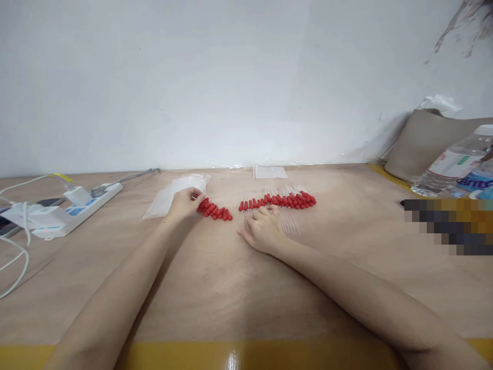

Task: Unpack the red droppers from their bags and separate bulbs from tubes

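My left hand (184,203) is at the left end of a small pile of red rubber bulbs (218,211), its thumb and fingertips closed on a bulb at the edge. To the right lies a row of droppers, clear thin tubes (289,221) with red rubber bulbs (287,201) that bunch thicker at the right end. Over the left part of this row rests my right hand (265,228), fingers curled down and thumb stretched along the table. What lies under those fingers is hidden. Clear plastic bags (157,201) lie flat behind and left of my left hand.
A white power strip (82,208) with chargers and cables stands on the left, near a phone (11,228). Another flat bag (269,172) lies by the wall. On the right are a water bottle (449,164), a grey-brown roll (414,144) and a pixelated dark object (454,228).
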`<state>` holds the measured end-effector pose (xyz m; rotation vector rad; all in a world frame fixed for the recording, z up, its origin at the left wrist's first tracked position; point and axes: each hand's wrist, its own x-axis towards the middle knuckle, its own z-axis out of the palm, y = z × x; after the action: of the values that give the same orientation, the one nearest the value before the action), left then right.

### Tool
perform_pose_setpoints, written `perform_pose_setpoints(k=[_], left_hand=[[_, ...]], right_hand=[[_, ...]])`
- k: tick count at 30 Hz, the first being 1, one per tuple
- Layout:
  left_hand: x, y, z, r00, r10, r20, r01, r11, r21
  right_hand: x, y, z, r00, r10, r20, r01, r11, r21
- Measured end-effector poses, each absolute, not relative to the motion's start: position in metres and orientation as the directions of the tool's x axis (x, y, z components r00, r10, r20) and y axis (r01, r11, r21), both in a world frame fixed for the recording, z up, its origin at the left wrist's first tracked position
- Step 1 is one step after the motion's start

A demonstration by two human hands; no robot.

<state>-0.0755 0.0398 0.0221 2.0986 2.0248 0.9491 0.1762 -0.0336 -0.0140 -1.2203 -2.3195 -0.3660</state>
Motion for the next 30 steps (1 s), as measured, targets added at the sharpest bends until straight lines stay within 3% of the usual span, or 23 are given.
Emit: perform_pose_setpoints(k=[3,6,11,18,23,26,30], left_hand=[[-0.070,0.036,0.028,-0.060,0.890,0.452,0.909,-0.138,0.394],[-0.053,0.031,0.032,0.035,0.838,0.545,0.953,-0.193,0.234],[-0.005,0.024,0.032,0.253,0.875,0.412,0.952,-0.302,0.057],[0.025,0.042,0.025,0.283,0.942,0.180,0.944,-0.307,0.120],[0.024,0.049,0.025,0.220,0.963,0.157,0.952,-0.247,0.180],[0.021,0.037,0.031,0.165,0.956,0.242,0.956,-0.215,0.198],[0.012,-0.002,0.030,0.294,0.811,0.505,0.910,-0.400,0.111]], right_hand=[[0.175,-0.035,-0.014,-0.480,0.705,0.522,0.827,0.562,0.001],[0.176,-0.035,-0.011,-0.458,0.709,0.536,0.836,0.549,-0.012],[0.192,-0.033,-0.001,-0.366,0.740,0.564,0.876,0.479,-0.059],[0.241,-0.036,-0.004,-0.333,0.718,0.611,0.895,0.445,-0.035],[0.255,-0.039,-0.017,-0.267,0.712,0.649,0.904,0.419,-0.087],[0.255,-0.039,-0.021,-0.244,0.703,0.668,0.895,0.428,-0.124],[0.255,-0.041,-0.022,-0.240,0.646,0.725,0.861,0.487,-0.149]])
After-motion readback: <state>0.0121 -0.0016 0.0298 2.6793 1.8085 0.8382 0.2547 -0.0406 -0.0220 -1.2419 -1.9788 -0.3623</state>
